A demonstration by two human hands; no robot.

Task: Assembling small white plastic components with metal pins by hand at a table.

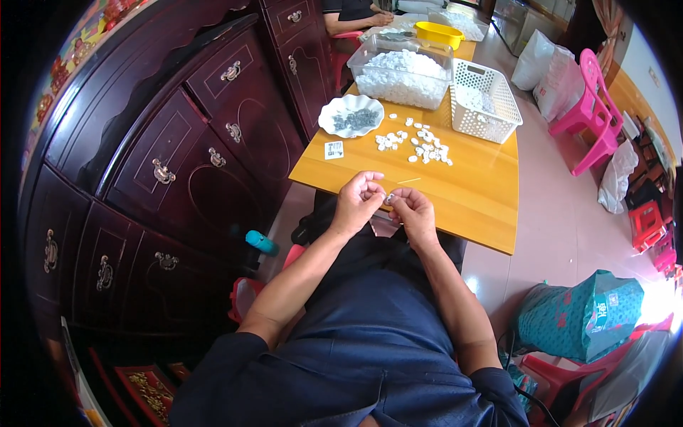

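At the near edge of the table, my left hand and my right hand meet, fingertips almost touching. Both hands are closed in a pinch on a small white piece, mostly covered by the fingers; its exact kind is too small to tell. Just beyond them a thin yellowish stick lies on the wooden table. Farther off are loose small white pieces in two clusters. To their left stands a white scalloped dish holding small dark grey bits.
Behind the loose pieces stand a clear bin heaped with white pieces and a white perforated basket. A yellow basin and a seated person are farther back. Dark cabinets line the left; a teal bag sits at right.
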